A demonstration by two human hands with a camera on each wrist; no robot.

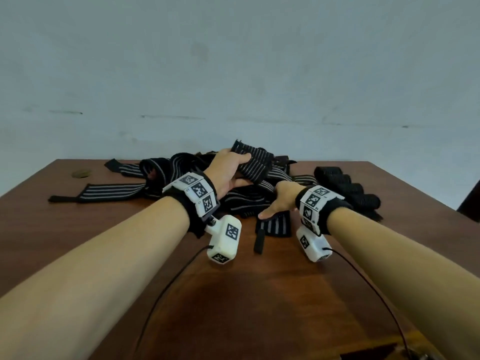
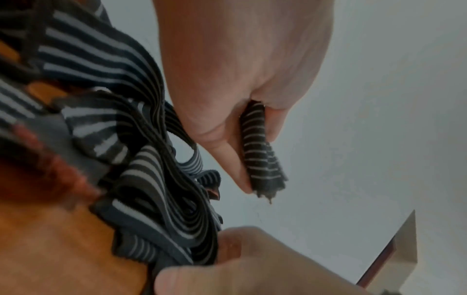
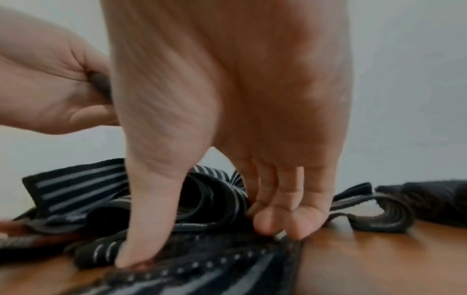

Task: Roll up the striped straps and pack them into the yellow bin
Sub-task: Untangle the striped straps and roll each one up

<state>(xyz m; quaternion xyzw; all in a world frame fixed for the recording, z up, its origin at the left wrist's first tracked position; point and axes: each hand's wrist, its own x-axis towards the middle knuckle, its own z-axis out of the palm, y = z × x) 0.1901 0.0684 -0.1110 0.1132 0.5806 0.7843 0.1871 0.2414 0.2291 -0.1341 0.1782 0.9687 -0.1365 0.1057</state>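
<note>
Two hands work a loose pile of striped straps (image 1: 202, 178) at the surface's (image 1: 259, 294) far edge. Left wrist view: left hand (image 2: 240, 83) fingers pinching one strap end (image 2: 262, 157). Right wrist view: right hand (image 3: 227, 109) fingers pressed together onto a flat strap (image 3: 202, 267) — lifting may drag tangled neighbours. No yellow bin visible.

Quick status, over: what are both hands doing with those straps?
Left hand grips lifted striped strap. Right hand reaching into strap pile, grip unclear. Rolled straps at right; yellow bin unseen.
</note>
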